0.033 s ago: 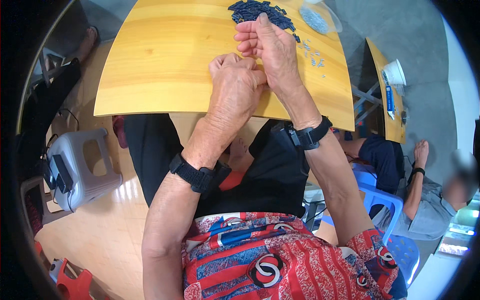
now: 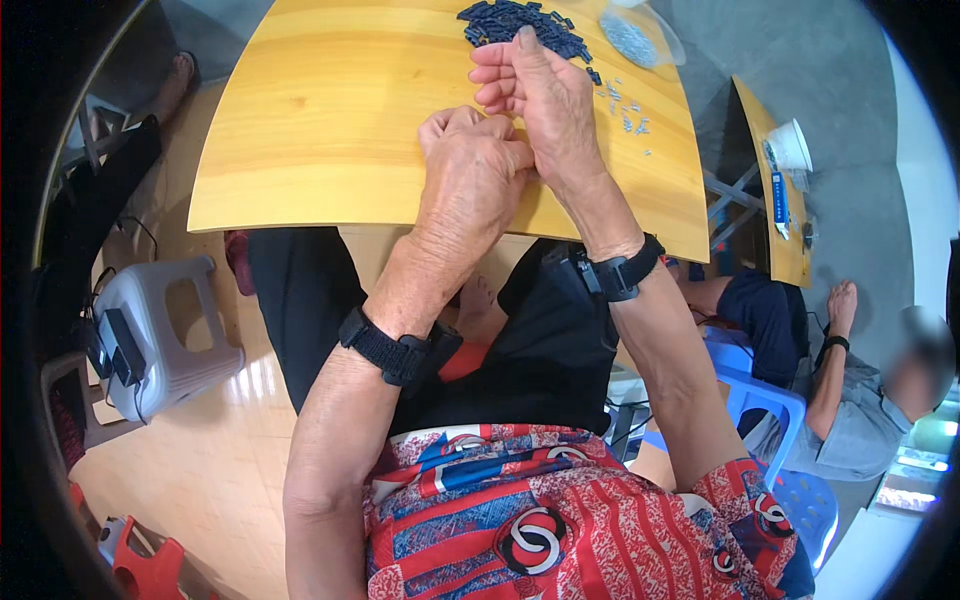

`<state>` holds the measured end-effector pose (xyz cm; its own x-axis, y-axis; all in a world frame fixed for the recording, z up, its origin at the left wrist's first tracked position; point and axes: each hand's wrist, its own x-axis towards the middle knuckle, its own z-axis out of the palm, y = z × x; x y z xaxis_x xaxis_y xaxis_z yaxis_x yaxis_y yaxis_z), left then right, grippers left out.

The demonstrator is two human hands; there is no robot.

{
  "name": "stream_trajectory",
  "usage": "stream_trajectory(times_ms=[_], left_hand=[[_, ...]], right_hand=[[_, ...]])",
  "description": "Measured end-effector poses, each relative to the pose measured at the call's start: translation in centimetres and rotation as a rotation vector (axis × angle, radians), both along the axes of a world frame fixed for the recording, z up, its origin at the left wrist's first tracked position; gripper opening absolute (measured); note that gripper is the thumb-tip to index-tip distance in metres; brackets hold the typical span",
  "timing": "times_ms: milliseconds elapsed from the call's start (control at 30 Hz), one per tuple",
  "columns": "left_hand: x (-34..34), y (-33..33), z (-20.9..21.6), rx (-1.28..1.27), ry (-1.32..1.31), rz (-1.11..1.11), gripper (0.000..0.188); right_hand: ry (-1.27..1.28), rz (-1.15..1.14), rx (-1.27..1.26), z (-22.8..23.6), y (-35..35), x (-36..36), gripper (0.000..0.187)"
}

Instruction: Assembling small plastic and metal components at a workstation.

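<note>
Head view: left hand [image 2: 470, 160] and right hand [image 2: 555, 118] overlap; I cannot tell whether either grip holds anything.

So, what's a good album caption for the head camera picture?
Left hand and right hand over a table, dark pieces beyond.

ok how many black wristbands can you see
3: the wearer's left-wrist band, the wearer's right-wrist band, and the co-worker's band toward the right edge. Others could be hidden from view.
</note>
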<state>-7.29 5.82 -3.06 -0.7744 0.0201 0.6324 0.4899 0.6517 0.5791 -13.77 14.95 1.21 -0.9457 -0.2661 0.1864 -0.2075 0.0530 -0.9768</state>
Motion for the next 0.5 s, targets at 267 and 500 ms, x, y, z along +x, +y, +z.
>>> stream_trajectory(times_ms=[267, 500], left_hand=[[0.07, 0.0, 0.01, 0.029, -0.029, 0.011, 0.011], [-0.07, 0.32, -0.22, 0.15, -0.042, -0.051, 0.011]], right_hand=[[0.037, -0.032, 0.029, -0.18, -0.52, 0.25, 0.052], [0.06, -0.011, 0.115, -0.23, -0.55, 0.42, 0.051]])
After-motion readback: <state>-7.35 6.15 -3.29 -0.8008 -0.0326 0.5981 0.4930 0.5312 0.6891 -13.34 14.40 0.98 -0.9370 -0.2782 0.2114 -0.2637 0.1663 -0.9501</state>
